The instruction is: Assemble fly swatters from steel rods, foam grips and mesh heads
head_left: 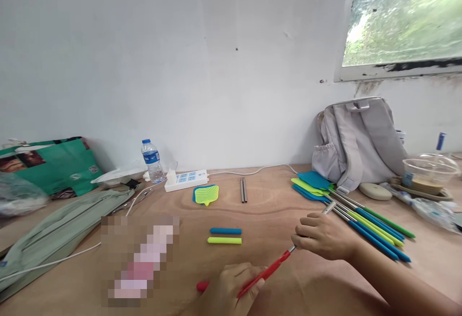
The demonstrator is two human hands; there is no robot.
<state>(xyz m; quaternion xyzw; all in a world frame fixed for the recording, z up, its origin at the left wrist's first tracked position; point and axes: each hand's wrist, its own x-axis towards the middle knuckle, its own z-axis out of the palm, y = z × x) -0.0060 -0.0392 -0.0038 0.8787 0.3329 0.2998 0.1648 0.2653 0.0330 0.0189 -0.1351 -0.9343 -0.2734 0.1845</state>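
Note:
My left hand (234,284) is closed around a red fly swatter head (269,271), seen nearly edge-on. My right hand (321,236) grips a metal rod (329,207), whose lower end meets the narrow neck of the red head; I cannot tell how deep it sits. A red handle (202,286) lies on the table, partly hidden behind my left hand. Beyond it lie a blue handle (225,231) and a yellow-green handle (224,241). Farther back are a yellow-green swatter head (207,194) on a blue one, and metal rods (243,190) side by side.
Several assembled fly swatters (368,224) lie at the right, before a grey backpack (361,142). A lidded drink cup (426,174) stands at far right. At the back left are a power strip (186,180), a water bottle (152,162) and a green bag (68,166).

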